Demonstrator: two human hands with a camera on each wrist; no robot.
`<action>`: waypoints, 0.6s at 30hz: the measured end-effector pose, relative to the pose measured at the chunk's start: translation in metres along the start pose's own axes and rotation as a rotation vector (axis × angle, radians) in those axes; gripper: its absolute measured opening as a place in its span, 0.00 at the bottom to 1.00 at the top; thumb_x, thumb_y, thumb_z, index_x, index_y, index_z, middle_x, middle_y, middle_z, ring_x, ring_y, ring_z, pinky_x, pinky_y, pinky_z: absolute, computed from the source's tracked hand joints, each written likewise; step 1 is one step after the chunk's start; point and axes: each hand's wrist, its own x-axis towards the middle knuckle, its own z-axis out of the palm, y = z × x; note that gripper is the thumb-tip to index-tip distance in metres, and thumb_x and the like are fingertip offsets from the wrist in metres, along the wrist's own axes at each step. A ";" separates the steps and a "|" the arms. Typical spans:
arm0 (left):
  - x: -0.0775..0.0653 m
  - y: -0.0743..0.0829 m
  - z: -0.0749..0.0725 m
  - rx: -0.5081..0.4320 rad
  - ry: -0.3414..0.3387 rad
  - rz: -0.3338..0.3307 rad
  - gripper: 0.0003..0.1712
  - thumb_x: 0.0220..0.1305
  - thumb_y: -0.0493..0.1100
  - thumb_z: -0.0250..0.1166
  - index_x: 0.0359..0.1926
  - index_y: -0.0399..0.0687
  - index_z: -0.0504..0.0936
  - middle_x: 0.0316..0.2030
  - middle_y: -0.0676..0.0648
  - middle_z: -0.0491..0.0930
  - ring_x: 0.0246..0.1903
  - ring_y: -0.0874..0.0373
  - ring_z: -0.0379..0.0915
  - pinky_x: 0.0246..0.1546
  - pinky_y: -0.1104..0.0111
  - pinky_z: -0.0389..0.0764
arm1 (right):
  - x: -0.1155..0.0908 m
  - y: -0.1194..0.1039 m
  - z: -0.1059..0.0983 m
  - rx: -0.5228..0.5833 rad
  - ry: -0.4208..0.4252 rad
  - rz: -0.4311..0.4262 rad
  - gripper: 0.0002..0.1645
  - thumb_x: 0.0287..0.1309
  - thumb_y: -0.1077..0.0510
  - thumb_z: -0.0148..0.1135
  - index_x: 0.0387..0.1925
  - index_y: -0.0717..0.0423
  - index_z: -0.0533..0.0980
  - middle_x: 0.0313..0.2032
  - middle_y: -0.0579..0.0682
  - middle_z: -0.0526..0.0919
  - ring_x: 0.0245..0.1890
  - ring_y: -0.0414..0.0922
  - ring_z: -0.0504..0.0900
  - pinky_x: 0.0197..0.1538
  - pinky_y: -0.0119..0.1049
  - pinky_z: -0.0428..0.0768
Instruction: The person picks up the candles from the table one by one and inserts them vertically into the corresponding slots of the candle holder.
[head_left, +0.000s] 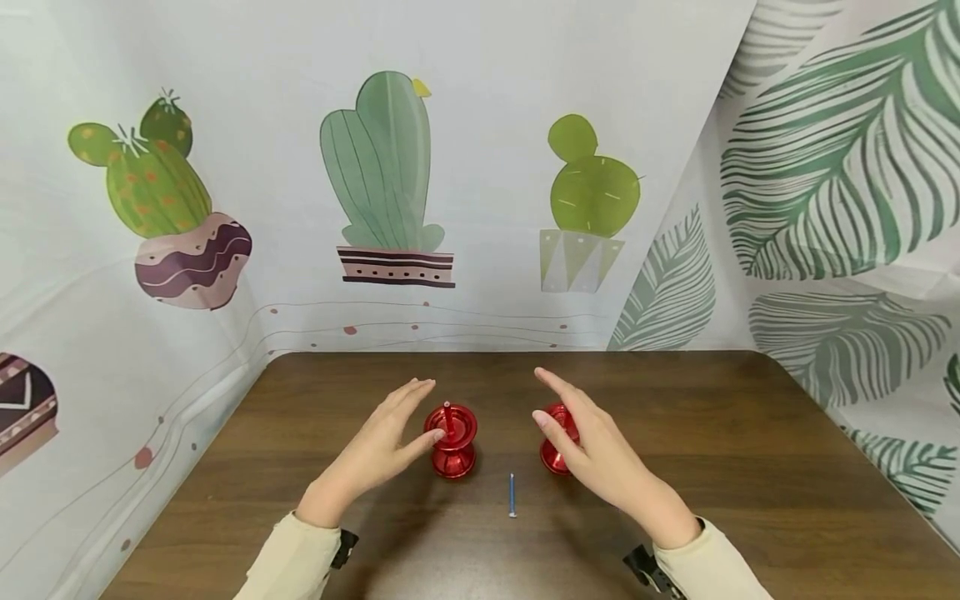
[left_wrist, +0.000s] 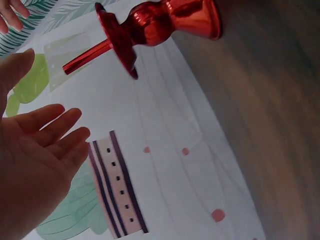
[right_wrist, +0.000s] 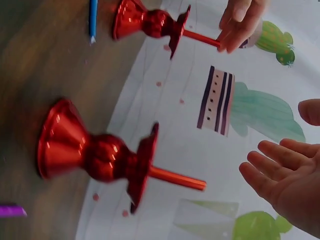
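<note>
Two shiny red candle holders stand upright on the table, each with a flared base, a round waist, a wide dish and a thin red rod rising from its middle. Beside the left candle holder (head_left: pixel 453 462) my left hand (head_left: pixel 375 446) hovers, fingers extended and thumb overlapping the dish in the head view. My right hand (head_left: pixel 600 454) is held likewise over the right candle holder (right_wrist: pixel 107 156), partly covering it from above. Both palms face inward with nothing in them. Between the holders, nearer me, lies a thin blue stick (head_left: pixel 512 496) with pale ends.
A purple stick (right_wrist: pixel 11 211) lies on the table near the right holder's base; in the head view it is hidden. The brown wooden table (head_left: pixel 337 375) backs onto a white cloth (head_left: pixel 487 167) printed with cacti and leaves.
</note>
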 end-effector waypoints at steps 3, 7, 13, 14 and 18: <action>0.000 -0.003 0.003 -0.056 -0.070 -0.037 0.39 0.61 0.48 0.68 0.68 0.39 0.64 0.67 0.37 0.62 0.69 0.39 0.52 0.65 0.45 0.59 | 0.000 0.001 0.008 0.031 -0.021 0.015 0.34 0.65 0.54 0.59 0.70 0.47 0.61 0.65 0.44 0.69 0.61 0.42 0.72 0.63 0.48 0.69; 0.003 -0.010 0.008 -0.089 -0.130 -0.050 0.38 0.61 0.48 0.68 0.68 0.39 0.65 0.67 0.37 0.63 0.68 0.39 0.54 0.65 0.46 0.60 | 0.001 0.002 0.016 0.049 -0.041 0.008 0.33 0.65 0.55 0.60 0.69 0.51 0.62 0.64 0.46 0.71 0.58 0.41 0.74 0.61 0.48 0.71; 0.007 -0.020 0.015 -0.084 -0.176 -0.013 0.37 0.61 0.49 0.68 0.65 0.35 0.67 0.62 0.38 0.69 0.63 0.43 0.64 0.61 0.49 0.67 | 0.001 0.003 0.025 0.096 -0.086 0.027 0.33 0.67 0.52 0.57 0.70 0.52 0.62 0.66 0.50 0.69 0.64 0.45 0.69 0.63 0.50 0.69; 0.008 -0.022 0.016 -0.083 -0.185 -0.012 0.37 0.60 0.49 0.68 0.65 0.35 0.67 0.61 0.38 0.70 0.62 0.43 0.65 0.61 0.49 0.68 | 0.000 0.004 0.027 0.103 -0.093 0.034 0.33 0.67 0.51 0.57 0.70 0.52 0.61 0.66 0.50 0.69 0.64 0.46 0.69 0.63 0.50 0.69; 0.010 -0.027 0.019 -0.089 -0.212 -0.009 0.37 0.60 0.49 0.68 0.64 0.33 0.68 0.60 0.39 0.70 0.61 0.44 0.67 0.60 0.50 0.69 | -0.001 0.004 0.031 0.120 -0.109 0.056 0.33 0.67 0.50 0.56 0.70 0.53 0.61 0.65 0.51 0.70 0.64 0.46 0.70 0.62 0.50 0.69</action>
